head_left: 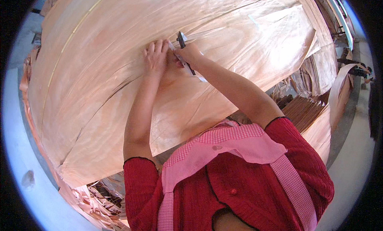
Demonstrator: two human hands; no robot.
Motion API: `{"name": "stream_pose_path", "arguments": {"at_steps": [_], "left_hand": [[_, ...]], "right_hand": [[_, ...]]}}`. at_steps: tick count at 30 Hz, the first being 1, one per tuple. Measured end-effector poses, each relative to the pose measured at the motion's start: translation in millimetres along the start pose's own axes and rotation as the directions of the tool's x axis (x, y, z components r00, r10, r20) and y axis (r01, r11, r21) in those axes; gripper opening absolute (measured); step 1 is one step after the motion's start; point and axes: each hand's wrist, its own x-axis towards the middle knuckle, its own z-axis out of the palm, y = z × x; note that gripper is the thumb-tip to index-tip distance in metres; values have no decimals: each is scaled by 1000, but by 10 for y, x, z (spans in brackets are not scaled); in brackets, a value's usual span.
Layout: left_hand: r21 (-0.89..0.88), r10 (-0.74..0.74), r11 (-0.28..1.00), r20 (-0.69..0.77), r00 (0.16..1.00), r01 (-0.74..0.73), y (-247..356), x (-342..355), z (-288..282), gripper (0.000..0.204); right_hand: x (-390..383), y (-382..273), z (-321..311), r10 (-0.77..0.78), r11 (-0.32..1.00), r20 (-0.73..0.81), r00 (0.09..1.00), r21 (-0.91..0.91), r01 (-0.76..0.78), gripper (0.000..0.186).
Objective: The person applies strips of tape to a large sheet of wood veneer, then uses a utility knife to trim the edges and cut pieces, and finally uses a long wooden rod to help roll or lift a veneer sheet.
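A large, pale tan sheet of wood veneer lies in front of me, with dark splits and creases running across it. My left hand rests palm down on the sheet, its fingers stretched out and slightly apart. Close to its right, my right hand is closed around a slim black hand tool with a whitish strip, whose exact kind I cannot make out. The tool stands across a split in the veneer, near my left fingertips. Part of it is hidden by my right hand.
A narrow yellowish strip runs along the sheet's left side. Torn veneer scraps lie below the lower left edge. Stacked brown veneer stands at the right, beside a loose curled strip. Small pale tape pieces mark the far right.
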Motion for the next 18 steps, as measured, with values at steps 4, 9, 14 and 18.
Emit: {"name": "stream_pose_path", "arguments": {"at_steps": [4, 9, 14, 18], "left_hand": [[-190, -81, 980, -115, 990, 59, 10, 8, 15, 37], [-172, -103, 982, -105, 989, 84, 17, -32, 41, 32], [-192, -37, 981, -192, 981, 0, -20, -13, 125, 25], [-339, -70, 941, -194, 978, 0, -16, 50, 183, 20]], "right_hand": [[14, 10, -21, 8, 998, -35, 999, -59, -11, 17], [-203, -170, -14, 92, 995, 10, 996, 40, -92, 17], [-337, -283, -2, 116, 986, -16, 993, 125, -113, 17], [-298, -226, -11, 102, 993, -19, 995, 66, -100, 16]]}}
